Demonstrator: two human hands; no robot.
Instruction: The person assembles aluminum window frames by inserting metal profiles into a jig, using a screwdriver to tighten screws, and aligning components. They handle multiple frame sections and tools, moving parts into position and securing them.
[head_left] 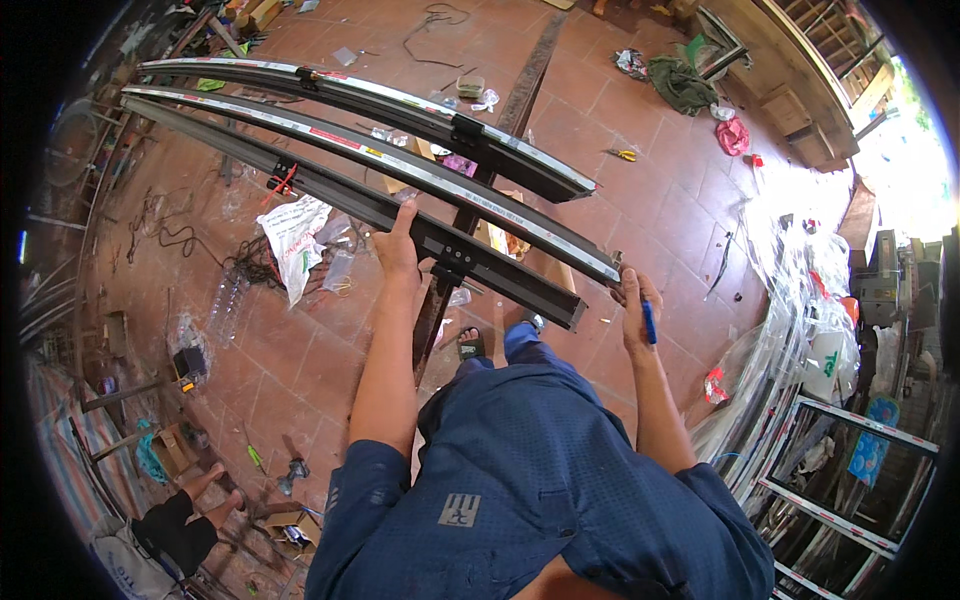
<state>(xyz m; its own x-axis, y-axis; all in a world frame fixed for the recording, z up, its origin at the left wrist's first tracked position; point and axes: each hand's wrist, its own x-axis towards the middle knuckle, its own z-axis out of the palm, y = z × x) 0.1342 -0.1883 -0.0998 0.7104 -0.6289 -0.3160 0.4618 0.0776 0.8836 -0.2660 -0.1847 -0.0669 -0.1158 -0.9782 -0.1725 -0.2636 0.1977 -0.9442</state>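
1. My left hand (398, 250) is at the near bar (350, 193), thumb laid up across it; the other fingers are hidden, so I can't tell whether they clamp it.
2. Just beyond that thumb runs the middle bar (420, 172), its long axis slanting from far left to near right, beside the near bar; the far bar (400, 105) lies past both.
3. My right hand (637, 305) is at the middle bar's right end, fingertips against it, fingers curled around a pen (648, 322).
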